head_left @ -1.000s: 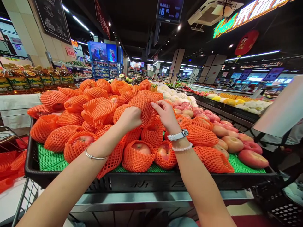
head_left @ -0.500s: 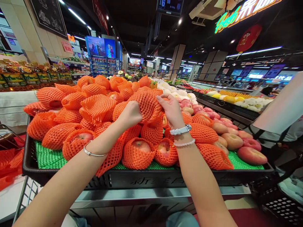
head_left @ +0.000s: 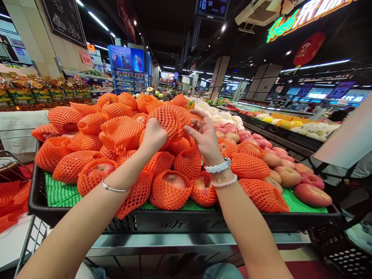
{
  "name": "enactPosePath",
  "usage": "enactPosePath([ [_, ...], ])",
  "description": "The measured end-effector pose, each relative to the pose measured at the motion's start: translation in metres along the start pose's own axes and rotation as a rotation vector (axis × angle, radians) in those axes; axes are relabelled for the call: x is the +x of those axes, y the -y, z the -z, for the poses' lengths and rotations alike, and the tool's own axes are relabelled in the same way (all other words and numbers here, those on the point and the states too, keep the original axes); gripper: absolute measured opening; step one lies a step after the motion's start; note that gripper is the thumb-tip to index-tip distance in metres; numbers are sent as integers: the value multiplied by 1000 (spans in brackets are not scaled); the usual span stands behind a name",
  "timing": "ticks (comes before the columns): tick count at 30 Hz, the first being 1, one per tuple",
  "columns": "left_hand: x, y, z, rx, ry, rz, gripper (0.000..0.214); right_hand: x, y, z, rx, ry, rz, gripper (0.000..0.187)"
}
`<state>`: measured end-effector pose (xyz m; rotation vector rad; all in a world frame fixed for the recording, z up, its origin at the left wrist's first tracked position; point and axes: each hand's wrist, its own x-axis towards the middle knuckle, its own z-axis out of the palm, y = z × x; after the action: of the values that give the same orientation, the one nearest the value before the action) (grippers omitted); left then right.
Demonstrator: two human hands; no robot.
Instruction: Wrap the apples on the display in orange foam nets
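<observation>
Above the heaped apples, my left hand [head_left: 155,136] is closed in a fist on the left end of an orange foam net sleeve [head_left: 170,118]. The sleeve bulges between my hands; whether an apple is inside I cannot tell. My right hand [head_left: 207,139] has its thumb and curled fingers at the sleeve's right end, pinching its edge. Just below, an apple [head_left: 174,179] shows through the opening of its own orange net. More netted apples lie around it in a black crate [head_left: 186,221] lined with green mesh [head_left: 62,193].
Bare red apples [head_left: 286,176] fill the crate's right side, with white-netted fruit [head_left: 219,113] behind. Bottles [head_left: 43,93] stand at the far left. Loose orange nets [head_left: 13,197] lie at lower left. A white roll [head_left: 343,131] juts in at right. A metal ledge [head_left: 197,239] runs along the front.
Both hands and the foam net sleeve have shifted slightly left and up. The sleeve looks more stretched and twisted, and my right wrist has turned. The view has moved a little.
</observation>
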<state>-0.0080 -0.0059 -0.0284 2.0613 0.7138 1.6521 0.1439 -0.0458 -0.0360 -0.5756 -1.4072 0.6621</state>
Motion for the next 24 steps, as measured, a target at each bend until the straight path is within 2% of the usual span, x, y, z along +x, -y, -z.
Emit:
enactPosePath([
  [3,1,-2,-4,-73,-67,3,24,6,-5,10,34,-65,-13,40],
  [9,1,-9,-14,-271,-50,96,39,12,-9,18,-44,-189,87,42],
  [12,0,-10,-11,-435,-109,204,40,9,-9,11,-42,-102,30,52],
  [14,-1,-11,-8,-492,-83,258,39,7,-10,6,-45,4,-52,58],
  [16,-1,-12,-6,-498,-39,280,37,5,-11,3,-95,28,-73,56],
  [21,0,-8,-10,-545,-57,324,27,5,-15,3,-246,-164,67,37],
  [24,2,-5,-10,-477,-111,271,26,2,-13,1,-144,-220,10,37],
])
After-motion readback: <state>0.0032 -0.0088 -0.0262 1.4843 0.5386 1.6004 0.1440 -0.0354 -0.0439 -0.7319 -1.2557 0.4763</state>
